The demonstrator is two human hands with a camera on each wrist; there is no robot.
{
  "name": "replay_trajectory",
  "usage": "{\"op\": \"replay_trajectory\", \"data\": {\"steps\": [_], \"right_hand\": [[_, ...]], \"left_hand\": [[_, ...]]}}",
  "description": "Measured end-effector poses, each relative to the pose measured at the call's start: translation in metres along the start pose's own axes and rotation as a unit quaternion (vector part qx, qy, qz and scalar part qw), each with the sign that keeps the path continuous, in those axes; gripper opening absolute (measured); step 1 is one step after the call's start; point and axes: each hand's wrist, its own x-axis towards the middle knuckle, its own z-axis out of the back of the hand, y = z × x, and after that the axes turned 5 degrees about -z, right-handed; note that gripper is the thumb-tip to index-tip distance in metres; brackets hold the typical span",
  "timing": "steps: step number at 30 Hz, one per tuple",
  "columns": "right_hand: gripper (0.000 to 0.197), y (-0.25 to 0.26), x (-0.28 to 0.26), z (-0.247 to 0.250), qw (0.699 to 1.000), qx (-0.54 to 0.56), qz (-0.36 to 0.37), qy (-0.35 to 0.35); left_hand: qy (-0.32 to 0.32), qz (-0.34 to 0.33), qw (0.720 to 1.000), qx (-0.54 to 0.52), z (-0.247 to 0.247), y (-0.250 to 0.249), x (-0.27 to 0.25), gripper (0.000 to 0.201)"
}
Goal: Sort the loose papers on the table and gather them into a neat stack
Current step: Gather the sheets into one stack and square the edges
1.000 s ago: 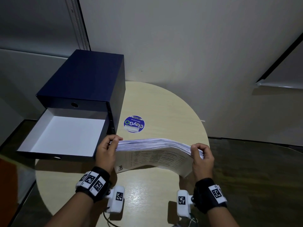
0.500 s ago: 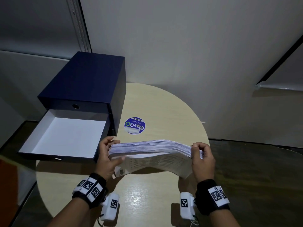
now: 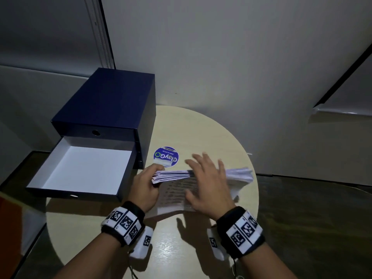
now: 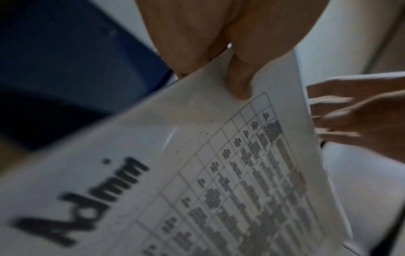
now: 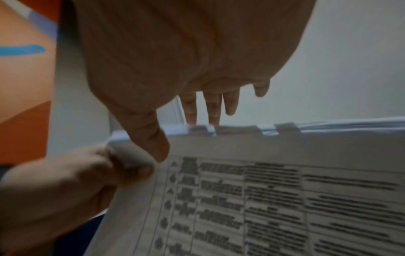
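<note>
On the round pale table (image 3: 201, 133), just in front of the person, a thick stack of papers (image 3: 177, 174) stands tilted on its long edge, the printed face turned toward the camera. The left hand (image 3: 144, 188) grips the stack's left end, thumb on the near face and fingers (image 4: 238, 83) curled round the sheets; the left wrist view shows the front sheet bearing a table grid and the handwritten word "Admin". The right hand (image 3: 209, 186) is spread flat with its fingers straight and apart, hovering over the middle of the stack's top edge and blurred; whether the palm touches the paper cannot be told. From the right wrist view, the right fingers (image 5: 212, 109) reach past the top edge, where small tabs stick up from the sheets. The stack's right end fans slightly and juts out near the table's right rim.

Left of the papers sits a dark blue drawer box (image 3: 112, 105), its lower drawer (image 3: 84, 168) pulled open with a white interior. A round blue sticker (image 3: 166, 156) lies on the table between the box and the stack.
</note>
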Motion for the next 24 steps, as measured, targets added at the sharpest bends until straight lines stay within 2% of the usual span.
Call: {"op": "replay_trajectory", "data": {"steps": [3,4,6,9,11,14,16,20,22,24], "right_hand": [[0.038,0.004,0.010,0.005,1.000,0.018,0.008,-0.003],[0.028,0.001,0.011,0.008,0.999,0.036,-0.002,-0.013],[0.022,-0.008,0.013,0.014,0.996,0.078,-0.003,-0.039],[0.026,-0.029,0.012,0.025,0.975,0.201,-0.006,-0.090],[0.022,-0.044,0.011,0.034,0.938,0.319,-0.042,-0.127],[0.020,-0.060,0.010,0.045,0.864,0.472,-0.105,-0.136],[0.020,-0.057,0.008,0.041,0.821,0.543,-0.122,-0.127],[0.020,-0.043,0.001,0.018,0.771,0.607,-0.155,-0.119],[0.025,-0.041,-0.004,-0.001,0.754,0.620,-0.179,-0.122],[0.030,-0.039,-0.011,-0.018,0.762,0.608,-0.192,-0.118]], "left_hand": [[0.009,-0.114,0.992,0.045,0.002,-0.030,0.020,0.032],[0.013,-0.133,0.989,0.055,0.005,-0.037,0.025,0.033],[0.030,-0.146,0.987,0.065,0.016,-0.046,0.031,0.033],[0.072,-0.078,0.990,0.092,0.044,-0.045,0.033,0.036],[0.071,0.012,0.995,0.076,0.064,-0.044,0.030,0.036],[0.014,0.102,0.988,-0.116,0.069,-0.045,0.028,0.027],[0.005,0.109,0.967,-0.230,0.058,-0.046,0.028,0.035],[-0.036,0.100,0.956,-0.274,0.030,-0.040,0.029,0.053],[-0.043,0.086,0.961,-0.261,0.023,-0.037,0.023,0.051],[-0.036,0.088,0.966,-0.242,0.017,-0.034,0.014,0.045]]}}
